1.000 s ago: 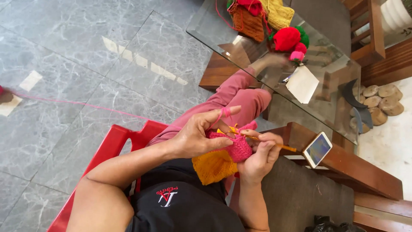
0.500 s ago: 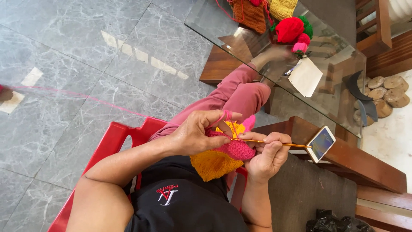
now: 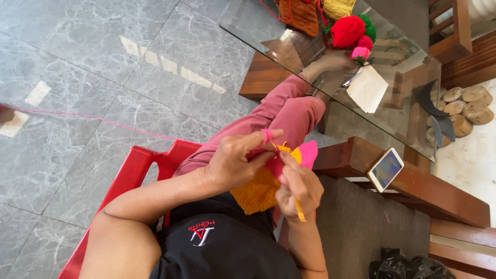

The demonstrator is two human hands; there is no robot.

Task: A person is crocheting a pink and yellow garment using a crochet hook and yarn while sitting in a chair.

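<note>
Over the lap, both hands work a knitted orange-and-pink yarn piece point(image 3: 261, 188): the left hand point(image 3: 235, 160) pinches pink yarn looped round a fingertip, the right hand point(image 3: 299, 188) grips a thin orange needle point(image 3: 298, 206). A sizeable patch hangs finished; the pink strand point(image 3: 103, 120) trailing leftward suggests more remains.

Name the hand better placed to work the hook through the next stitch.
Probably the right hand: it already grips the wooden hook against the pink and orange crochet piece. The left hand pinches the fabric, with pink yarn wrapped over its finger.
</note>
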